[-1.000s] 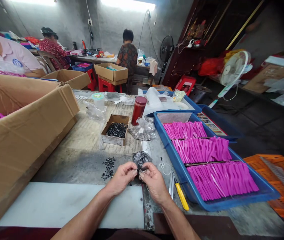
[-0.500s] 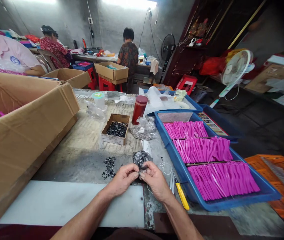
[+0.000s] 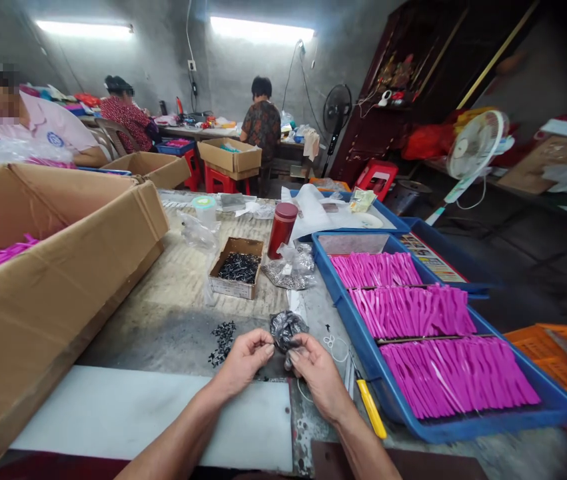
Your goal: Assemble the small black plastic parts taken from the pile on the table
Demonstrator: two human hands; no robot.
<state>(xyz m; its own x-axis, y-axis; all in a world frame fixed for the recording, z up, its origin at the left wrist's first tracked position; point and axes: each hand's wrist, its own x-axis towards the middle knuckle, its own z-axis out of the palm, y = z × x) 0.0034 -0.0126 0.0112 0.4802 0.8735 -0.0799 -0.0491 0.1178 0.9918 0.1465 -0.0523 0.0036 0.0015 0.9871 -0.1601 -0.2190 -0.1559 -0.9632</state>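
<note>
My left hand [image 3: 246, 360] is closed in a pinch, thumb against forefinger, over the table; whatever sits between the fingertips is too small to make out. Across a narrow gap, my right hand [image 3: 316, 371] pinches too, close to the near edge of a crumpled black plastic bag [image 3: 287, 327]. What its fingertips hold is unclear. Left of the bag lies a loose pile of small black parts [image 3: 223, 341]. Farther back, an open cardboard box [image 3: 233, 288] contains many more black pieces. A yellow-handled screwdriver [image 3: 371, 408] rests to the right of my right hand.
At the right, a blue tray [image 3: 416, 428] carries rows of magenta strips [image 3: 456, 377]. A large cardboard carton [image 3: 70, 283] flanks the left side. A white board [image 3: 163, 417] lies under my left forearm. Behind stand a dark red canister [image 3: 282, 230] and clear bags. Several people sit beyond.
My fingertips, which were together, are now a little apart. The camera has tilted up slightly, so everything appears lower in view.
</note>
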